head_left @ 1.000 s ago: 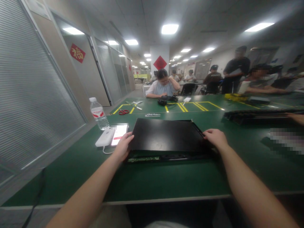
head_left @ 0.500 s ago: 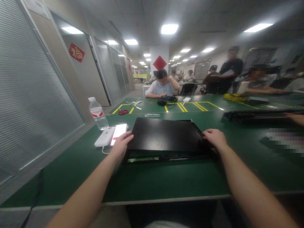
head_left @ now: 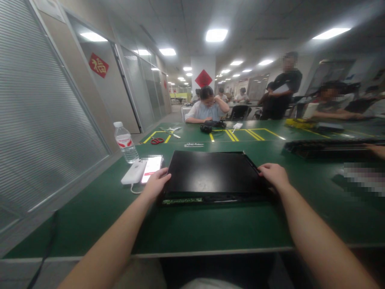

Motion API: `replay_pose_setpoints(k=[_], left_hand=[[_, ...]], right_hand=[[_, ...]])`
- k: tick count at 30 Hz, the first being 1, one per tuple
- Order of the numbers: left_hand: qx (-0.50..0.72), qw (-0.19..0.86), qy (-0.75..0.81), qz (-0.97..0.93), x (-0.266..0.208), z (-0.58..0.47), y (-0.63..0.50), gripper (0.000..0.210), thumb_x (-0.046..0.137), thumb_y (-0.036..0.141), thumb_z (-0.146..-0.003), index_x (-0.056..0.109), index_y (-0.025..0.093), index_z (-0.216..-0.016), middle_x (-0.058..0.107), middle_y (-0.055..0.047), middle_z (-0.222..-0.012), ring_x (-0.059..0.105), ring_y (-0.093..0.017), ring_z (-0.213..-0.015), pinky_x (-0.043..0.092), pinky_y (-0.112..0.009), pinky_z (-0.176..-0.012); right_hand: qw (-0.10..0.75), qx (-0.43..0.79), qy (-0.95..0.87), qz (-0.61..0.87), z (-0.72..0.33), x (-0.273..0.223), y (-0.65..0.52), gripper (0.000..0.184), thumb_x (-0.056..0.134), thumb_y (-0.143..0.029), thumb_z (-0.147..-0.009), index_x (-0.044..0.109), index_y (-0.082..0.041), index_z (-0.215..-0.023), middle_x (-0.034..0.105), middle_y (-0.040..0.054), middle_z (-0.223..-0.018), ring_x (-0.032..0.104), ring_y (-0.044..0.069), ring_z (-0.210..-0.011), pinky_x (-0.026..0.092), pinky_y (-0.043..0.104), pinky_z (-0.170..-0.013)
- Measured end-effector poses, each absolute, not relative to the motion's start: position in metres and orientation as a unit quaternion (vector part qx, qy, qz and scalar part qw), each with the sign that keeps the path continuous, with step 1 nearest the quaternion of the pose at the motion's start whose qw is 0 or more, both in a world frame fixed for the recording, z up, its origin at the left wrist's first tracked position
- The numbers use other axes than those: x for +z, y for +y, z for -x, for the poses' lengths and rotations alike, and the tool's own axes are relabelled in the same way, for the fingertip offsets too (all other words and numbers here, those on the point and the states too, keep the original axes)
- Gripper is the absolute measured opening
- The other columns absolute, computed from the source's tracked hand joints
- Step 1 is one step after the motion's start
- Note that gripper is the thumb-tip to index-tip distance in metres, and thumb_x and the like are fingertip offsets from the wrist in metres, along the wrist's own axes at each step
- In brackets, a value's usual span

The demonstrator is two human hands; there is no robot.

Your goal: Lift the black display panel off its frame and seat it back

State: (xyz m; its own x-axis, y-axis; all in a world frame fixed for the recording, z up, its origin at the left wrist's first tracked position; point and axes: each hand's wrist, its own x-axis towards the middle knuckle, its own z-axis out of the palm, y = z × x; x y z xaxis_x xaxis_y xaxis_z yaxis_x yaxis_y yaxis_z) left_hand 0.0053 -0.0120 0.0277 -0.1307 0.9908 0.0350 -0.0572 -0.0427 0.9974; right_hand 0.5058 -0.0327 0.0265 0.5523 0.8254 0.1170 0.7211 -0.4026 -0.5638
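Note:
A flat black panel (head_left: 210, 174) lies on the green table (head_left: 195, 228) in front of me. A thin strip with a green circuit board (head_left: 183, 200) shows along its near edge. My left hand (head_left: 156, 184) grips the panel's left edge, thumb on top. On the opposite edge my right hand (head_left: 274, 175) holds the panel with fingers curled over it. Both forearms reach in from the bottom of the view.
A white power bank (head_left: 132, 173) and a lit phone (head_left: 151, 165) lie just left of my left hand, with a water bottle (head_left: 125, 142) behind. Red scissors (head_left: 157, 141) lie farther back. Another black panel (head_left: 331, 147) sits at right. People sit and stand beyond the table.
The panel and my hands stay almost still, the near edge settling slightly. A standing person in the background has walked to the left.

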Motion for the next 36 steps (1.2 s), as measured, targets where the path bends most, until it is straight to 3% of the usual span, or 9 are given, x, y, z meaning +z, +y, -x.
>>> replay_pose_setpoints(k=[6,12,20,26,36], left_hand=[[0.525,0.466,0.530,-0.475,0.033,-0.009,-0.016,0.034,0.099,0.017,-0.068,0.087,0.021,-0.100,0.089,-0.012,-0.115,0.078,-0.041,-0.130,0.054,-0.054,-0.123],[0.530,0.428,0.551,-0.482,0.030,-0.009,-0.015,0.037,0.099,0.014,-0.063,0.085,0.023,-0.096,0.089,-0.011,-0.113,0.074,-0.041,-0.137,0.051,-0.055,-0.126],[0.504,0.417,0.541,-0.528,0.030,-0.011,-0.015,0.027,0.091,0.011,-0.061,0.081,0.028,-0.080,0.084,-0.005,-0.097,0.075,-0.042,-0.124,0.056,-0.050,-0.116],[0.480,0.344,0.583,-0.557,0.021,-0.006,-0.008,0.023,0.092,0.020,-0.059,0.083,0.027,-0.080,0.083,-0.012,-0.126,0.060,-0.046,-0.152,0.041,-0.050,-0.133],[0.469,0.345,0.586,-0.563,0.018,-0.005,-0.007,0.023,0.093,0.023,-0.059,0.083,0.027,-0.078,0.082,-0.013,-0.133,0.060,-0.046,-0.153,0.040,-0.050,-0.135]], right_hand=[[0.286,0.106,-0.458,0.835,-0.506,0.030,-0.034,0.028,0.066,-0.034,-0.089,0.091,-0.026,-0.097,0.086,0.0066,-0.091,0.079,0.026,-0.085,0.054,0.033,-0.071],[0.280,0.102,-0.457,0.838,-0.506,0.032,-0.035,0.030,0.066,-0.034,-0.088,0.092,-0.025,-0.099,0.087,0.0074,-0.092,0.078,0.027,-0.083,0.055,0.034,-0.070],[0.289,0.090,-0.458,0.836,-0.507,0.028,-0.034,0.029,0.065,-0.034,-0.089,0.091,-0.024,-0.096,0.086,0.0075,-0.090,0.077,0.025,-0.079,0.051,0.031,-0.066],[0.294,0.087,-0.458,0.834,-0.507,0.028,-0.034,0.027,0.066,-0.034,-0.088,0.091,-0.025,-0.096,0.087,0.0078,-0.090,0.079,0.028,-0.086,0.052,0.033,-0.067],[0.300,0.111,-0.445,0.836,-0.509,0.027,-0.033,0.031,0.065,-0.037,-0.088,0.091,-0.025,-0.100,0.087,0.0076,-0.091,0.079,0.028,-0.086,0.054,0.035,-0.069]])
